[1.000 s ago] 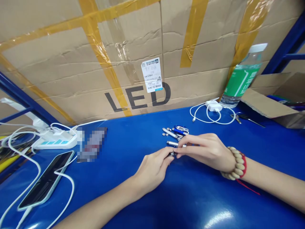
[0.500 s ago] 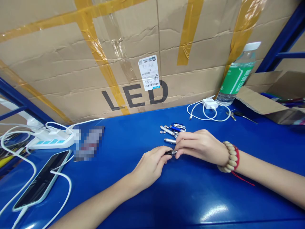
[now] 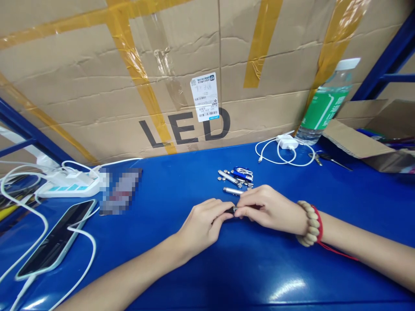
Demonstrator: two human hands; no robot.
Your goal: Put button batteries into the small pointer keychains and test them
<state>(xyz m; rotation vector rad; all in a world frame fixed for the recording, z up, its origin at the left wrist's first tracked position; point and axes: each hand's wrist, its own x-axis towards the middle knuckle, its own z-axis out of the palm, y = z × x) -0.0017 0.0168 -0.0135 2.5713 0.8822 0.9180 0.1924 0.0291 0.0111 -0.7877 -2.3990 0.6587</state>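
My left hand is closed around a small black penlight, most of it hidden by the fingers. At its silver tip, my right hand pinches with thumb and forefinger, so both hands meet on the one piece. Just beyond the right fingers lies a silver penlight tube. Behind it are another silver penlight, a blue penlight with a pale cord loop, and several button cells. Small metal parts lie among them.
A tall cardboard box backs the blue table. On the left are a phone with cables and a white power strip. A white charger, scissors, water bottle and open carton stand at right.
My right hand has shifted slightly left and nearer to me, turning at the wrist. Less of the black penlight shows between the hands, and more small parts behind are visible. The view moved slightly.
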